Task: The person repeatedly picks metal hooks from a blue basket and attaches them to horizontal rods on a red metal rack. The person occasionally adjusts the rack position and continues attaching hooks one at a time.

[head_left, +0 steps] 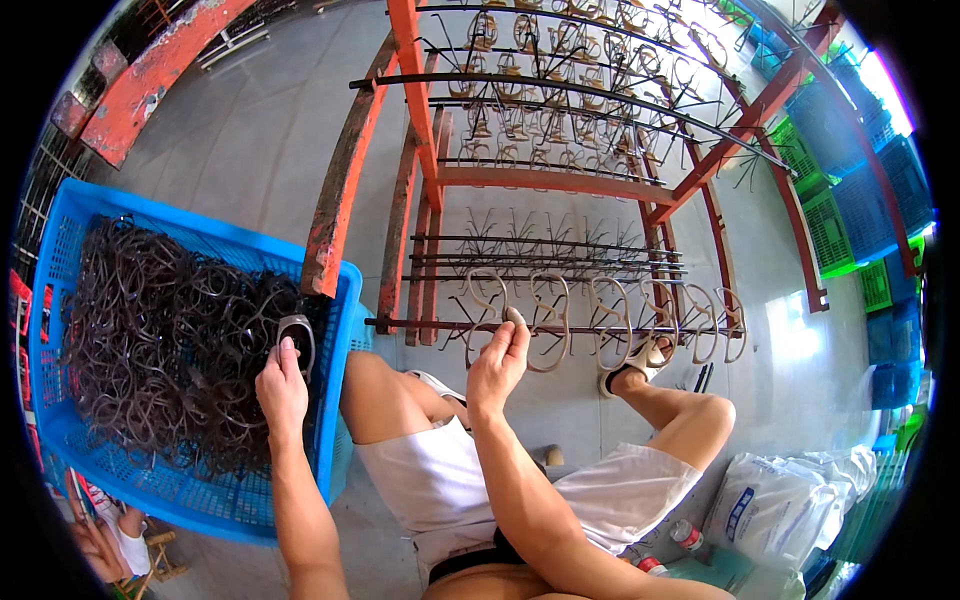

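Observation:
My left hand is closed on a shiny grey looped frame, its thumb on top, at the right edge of a dark pile of looped frames. That pile lies in a blue plastic crate to my left. In front of me, my right hand pinches at a pale figure-eight frame at the left end of a thin prong-bearing rod. Several similar pale frames hang along the rod to the right. The fingertips partly hide the pinched spot.
A worn red metal rack stands ahead, with rods full of frames on its upper levels. Blue and green crates are stacked at the far right. White plastic bags and red cans are at lower right. Another person sits at lower left.

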`<control>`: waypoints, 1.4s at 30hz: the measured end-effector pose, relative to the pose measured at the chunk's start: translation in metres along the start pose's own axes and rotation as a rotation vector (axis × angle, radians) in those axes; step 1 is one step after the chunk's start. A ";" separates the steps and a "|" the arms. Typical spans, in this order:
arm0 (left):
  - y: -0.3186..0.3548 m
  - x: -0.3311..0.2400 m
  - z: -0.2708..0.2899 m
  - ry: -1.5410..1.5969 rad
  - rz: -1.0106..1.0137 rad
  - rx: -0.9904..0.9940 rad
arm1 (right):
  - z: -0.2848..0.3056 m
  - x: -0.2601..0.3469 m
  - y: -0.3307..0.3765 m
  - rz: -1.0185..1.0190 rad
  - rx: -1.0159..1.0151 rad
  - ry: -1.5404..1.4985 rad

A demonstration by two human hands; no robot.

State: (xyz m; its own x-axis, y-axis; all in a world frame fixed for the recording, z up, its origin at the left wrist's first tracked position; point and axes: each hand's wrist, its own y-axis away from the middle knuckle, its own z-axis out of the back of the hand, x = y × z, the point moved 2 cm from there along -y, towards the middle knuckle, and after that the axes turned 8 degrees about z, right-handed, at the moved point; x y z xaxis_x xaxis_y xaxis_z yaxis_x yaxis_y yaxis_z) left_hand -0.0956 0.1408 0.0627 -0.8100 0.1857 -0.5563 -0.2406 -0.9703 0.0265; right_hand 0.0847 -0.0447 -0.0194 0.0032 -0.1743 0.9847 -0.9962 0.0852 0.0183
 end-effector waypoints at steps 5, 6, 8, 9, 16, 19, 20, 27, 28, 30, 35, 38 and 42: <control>0.007 -0.002 -0.004 0.136 -0.002 0.025 | -0.001 0.011 0.004 -0.130 0.056 -0.189; 0.007 -0.001 -0.005 0.142 -0.003 0.026 | -0.001 0.013 0.005 -0.144 0.065 -0.211; 0.009 0.000 -0.007 0.151 -0.003 0.029 | -0.002 0.005 0.004 -0.057 0.080 -0.151; 0.009 0.001 -0.008 0.168 -0.009 0.037 | -0.003 0.002 0.005 -0.050 0.082 -0.181; 0.015 0.004 -0.007 0.231 0.014 0.079 | -0.003 0.001 0.005 -0.122 0.025 -0.342; 0.017 0.003 -0.008 0.234 0.022 0.098 | 0.000 0.001 0.003 -0.141 0.062 -0.426; 0.018 0.002 -0.007 0.240 0.032 0.100 | 0.001 0.001 0.002 -0.147 0.080 -0.427; 0.020 0.004 -0.012 0.275 -0.044 0.040 | -0.006 0.000 0.008 -0.059 0.095 -0.283; 0.020 0.003 -0.011 0.265 -0.024 0.059 | -0.004 -0.003 0.011 -0.039 0.126 -0.285; 0.020 0.006 -0.008 0.236 0.026 0.092 | -0.006 0.003 0.015 -0.068 0.169 -0.265; 0.024 0.003 -0.008 0.297 0.011 0.088 | -0.008 0.001 0.023 0.084 0.268 -0.015; 0.027 -0.001 -0.009 0.298 -0.014 0.031 | -0.006 0.000 0.017 0.305 0.286 0.210; 0.035 -0.016 0.001 0.240 -0.001 0.016 | -0.003 0.008 0.014 0.245 0.321 0.296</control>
State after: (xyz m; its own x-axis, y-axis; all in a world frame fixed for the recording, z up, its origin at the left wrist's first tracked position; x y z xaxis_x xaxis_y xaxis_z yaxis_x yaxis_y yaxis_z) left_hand -0.0916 0.1042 0.0727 -0.6601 0.1427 -0.7375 -0.2512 -0.9672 0.0377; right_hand 0.0707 -0.0422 -0.0106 -0.2555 0.1025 0.9614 -0.9472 -0.2256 -0.2277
